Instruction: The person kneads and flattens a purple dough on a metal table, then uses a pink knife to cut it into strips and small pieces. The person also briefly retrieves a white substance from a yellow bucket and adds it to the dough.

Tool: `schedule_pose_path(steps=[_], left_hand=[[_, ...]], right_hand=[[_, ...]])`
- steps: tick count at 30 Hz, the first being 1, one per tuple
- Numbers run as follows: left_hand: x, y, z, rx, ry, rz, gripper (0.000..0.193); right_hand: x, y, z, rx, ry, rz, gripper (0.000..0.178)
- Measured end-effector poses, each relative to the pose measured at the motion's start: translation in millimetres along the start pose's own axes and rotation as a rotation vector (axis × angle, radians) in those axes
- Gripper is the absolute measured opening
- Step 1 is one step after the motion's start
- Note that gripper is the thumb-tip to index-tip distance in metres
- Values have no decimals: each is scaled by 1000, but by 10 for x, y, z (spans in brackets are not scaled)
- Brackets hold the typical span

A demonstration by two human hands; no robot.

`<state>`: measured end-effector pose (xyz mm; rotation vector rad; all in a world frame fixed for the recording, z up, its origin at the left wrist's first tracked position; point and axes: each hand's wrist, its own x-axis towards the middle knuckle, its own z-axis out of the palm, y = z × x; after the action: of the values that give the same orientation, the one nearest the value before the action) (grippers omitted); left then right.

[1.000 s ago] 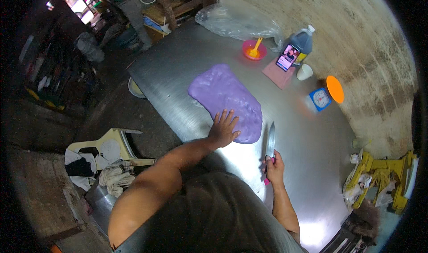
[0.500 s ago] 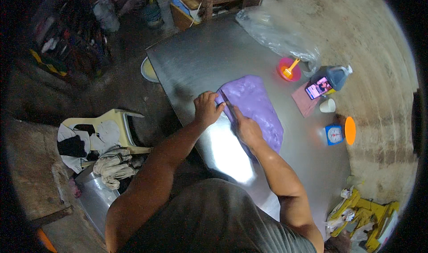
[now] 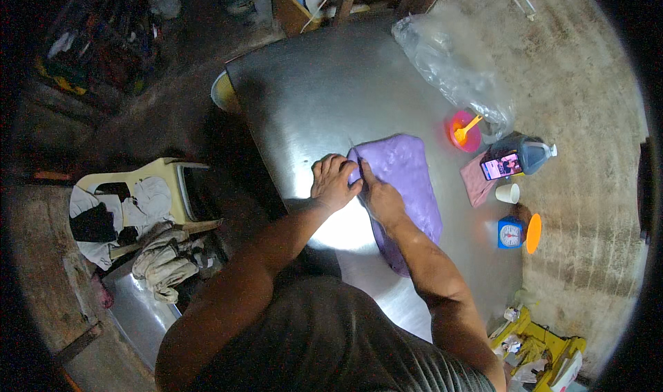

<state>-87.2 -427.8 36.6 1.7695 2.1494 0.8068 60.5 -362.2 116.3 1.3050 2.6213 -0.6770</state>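
Observation:
A thick slab of smooth purple dough (image 3: pixel 407 178) lies on the metal table. My left hand (image 3: pixel 335 183) curls its fingers over the dough's far left corner, gripping a narrow piece at the edge. Close beside it, my right hand (image 3: pixel 384 202) is closed around a knife (image 3: pixel 359 161), index finger stretched along its top. The thin dark blade stands in the dough near the left fingertips; most of it is hidden by my hand and the dough.
Along the table's right side are a clear plastic sheet (image 3: pixel 449 67), a pink bowl (image 3: pixel 456 143) with a yellow brush, a dark jug (image 3: pixel 533 155), a phone (image 3: pixel 501 167), a white cup (image 3: pixel 507 193) and a blue scale (image 3: pixel 510 234). A cloth-covered chair (image 3: pixel 169 185) stands left.
The view has shifted, so the table's things sit lower in the picture. The knife shows less than before, sunk at the dough's left edge, and both hands remain close together there.

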Motion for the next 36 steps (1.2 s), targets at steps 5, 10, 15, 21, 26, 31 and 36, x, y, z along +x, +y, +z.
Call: schedule_pose_path(steps=[5,10,15,21,26,31,36], left_hand=[[-3,17,44,-45,166,85,40],[-17,-1,128,30,156,68,37],[-19,-66,273,60,317,105,37],[10,-73,337,60,293,69,37],[-22,-98,411,93,372,80,36],[-51,-27,334,1,290,43,39],[27,-13,331,-84,296,39,57]], right_hand=[[-257,162,35,-45,-106,47,73],[70,95,119,-24,-17,44,70],[-571,320,151,-41,-70,50,70],[-1882,745,299,-3,-130,114,79],[-3154,1064,485,21,-125,149,81],[-4275,1398,747,85,-69,140,84],[-3079,903,251,183,52,70,80]])
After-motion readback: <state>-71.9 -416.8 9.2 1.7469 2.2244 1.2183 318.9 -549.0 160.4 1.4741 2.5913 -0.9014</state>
